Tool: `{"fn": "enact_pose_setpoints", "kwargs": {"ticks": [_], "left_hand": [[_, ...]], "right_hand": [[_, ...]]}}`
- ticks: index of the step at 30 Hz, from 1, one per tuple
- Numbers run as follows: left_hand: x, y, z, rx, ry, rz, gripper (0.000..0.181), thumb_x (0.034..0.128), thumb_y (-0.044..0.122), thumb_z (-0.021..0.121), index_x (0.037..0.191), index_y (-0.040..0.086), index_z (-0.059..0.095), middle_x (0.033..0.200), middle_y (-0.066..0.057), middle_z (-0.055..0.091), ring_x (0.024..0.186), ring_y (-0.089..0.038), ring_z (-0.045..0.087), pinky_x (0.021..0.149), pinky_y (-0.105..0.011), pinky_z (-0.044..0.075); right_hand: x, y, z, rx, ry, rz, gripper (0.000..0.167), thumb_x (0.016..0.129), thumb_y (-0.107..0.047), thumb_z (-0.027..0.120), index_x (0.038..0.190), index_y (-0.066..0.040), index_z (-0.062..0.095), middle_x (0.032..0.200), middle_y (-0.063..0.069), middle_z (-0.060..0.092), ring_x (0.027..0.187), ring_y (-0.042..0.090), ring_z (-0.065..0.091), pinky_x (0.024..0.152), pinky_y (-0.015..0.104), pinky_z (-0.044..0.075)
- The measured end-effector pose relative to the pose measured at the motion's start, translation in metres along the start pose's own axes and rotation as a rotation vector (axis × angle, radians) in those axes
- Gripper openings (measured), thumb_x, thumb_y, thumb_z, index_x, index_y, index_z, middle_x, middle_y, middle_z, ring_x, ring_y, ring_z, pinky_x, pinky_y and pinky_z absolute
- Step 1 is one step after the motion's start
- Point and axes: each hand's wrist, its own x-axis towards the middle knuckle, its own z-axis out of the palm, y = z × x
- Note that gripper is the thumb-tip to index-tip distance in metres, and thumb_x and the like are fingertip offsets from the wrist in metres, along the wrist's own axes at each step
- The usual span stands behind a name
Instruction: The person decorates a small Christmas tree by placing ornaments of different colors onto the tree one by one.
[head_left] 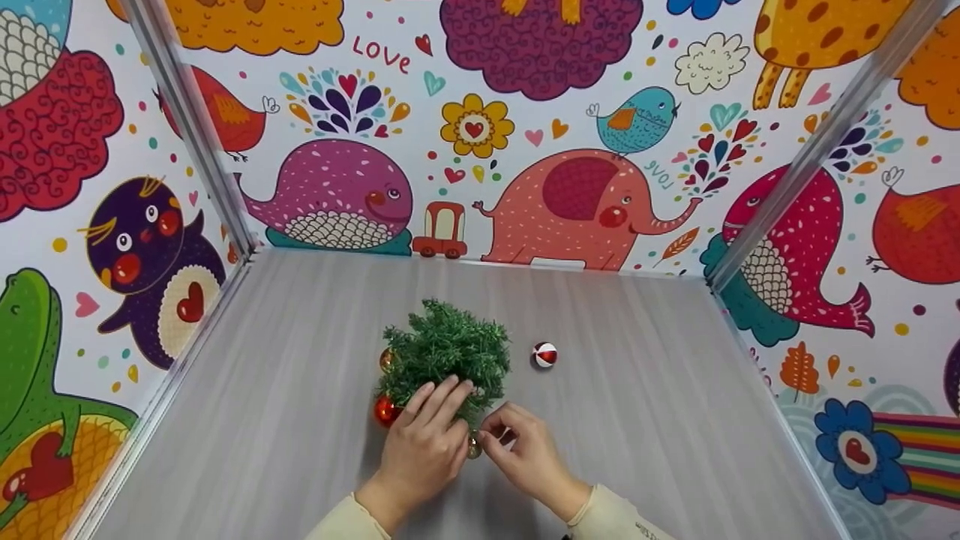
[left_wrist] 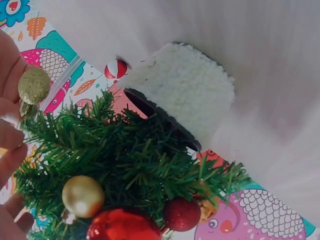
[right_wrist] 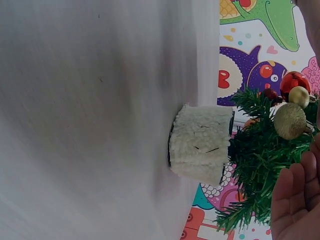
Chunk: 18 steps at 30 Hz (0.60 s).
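Note:
A small green artificial Christmas tree (head_left: 450,345) stands on the table in a white fleecy pot (right_wrist: 200,142). My left hand (head_left: 426,442) rests on its near side, fingers fairly straight over the branches. At the tree's near right my right hand (head_left: 529,454) pinches at the top of a glittery gold ball ornament (left_wrist: 34,85); the ornament's loop is too small to make out. The tree also bears a shiny red ball (left_wrist: 124,225), a smooth gold ball (left_wrist: 83,196) and a dark red ball (left_wrist: 182,214).
A red-and-white striped ball (head_left: 544,355) lies on the grey wood-grain table (head_left: 637,420), right of the tree. Walls printed with cartoon animals, such as an elephant (head_left: 562,217), enclose the table at the back and both sides.

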Motion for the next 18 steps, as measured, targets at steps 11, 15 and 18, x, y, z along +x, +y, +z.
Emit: {"fn": "enact_pose_setpoints", "kwargs": {"ticks": [11, 15, 18], "left_hand": [[-0.0005, -0.0012, 0.0045, 0.029, -0.015, -0.032, 0.017, 0.0754, 0.022, 0.071, 0.065, 0.013, 0.062, 0.134, -0.012, 0.061, 0.129, -0.029, 0.051, 0.109, -0.046, 0.031], [0.0007, -0.0007, 0.0051, 0.028, 0.001, -0.043, 0.014, 0.0758, 0.021, 0.069, 0.066, 0.012, 0.063, 0.133, -0.012, 0.061, 0.128, -0.030, 0.052, 0.108, -0.046, 0.033], [0.0011, 0.0000, 0.0062, 0.040, 0.002, -0.049, 0.013, 0.0761, 0.021, 0.068, 0.067, 0.013, 0.063, 0.132, -0.012, 0.061, 0.127, -0.030, 0.053, 0.107, -0.046, 0.033]], "right_hand": [[0.0056, 0.0048, 0.0041, 0.012, 0.015, 0.032, 0.017, 0.086, 0.006, 0.071, 0.086, -0.010, 0.067, 0.082, 0.001, 0.062, 0.071, 0.014, 0.060, 0.056, 0.032, 0.054], [0.0070, 0.0064, 0.0045, 0.020, 0.006, 0.075, 0.015, 0.089, 0.004, 0.069, 0.087, -0.010, 0.067, 0.083, 0.000, 0.062, 0.072, 0.014, 0.060, 0.056, 0.032, 0.053], [0.0083, 0.0075, 0.0043, 0.022, -0.001, 0.104, 0.014, 0.091, -0.002, 0.069, 0.088, -0.016, 0.067, 0.085, -0.006, 0.062, 0.074, 0.010, 0.060, 0.058, 0.030, 0.054]]}}
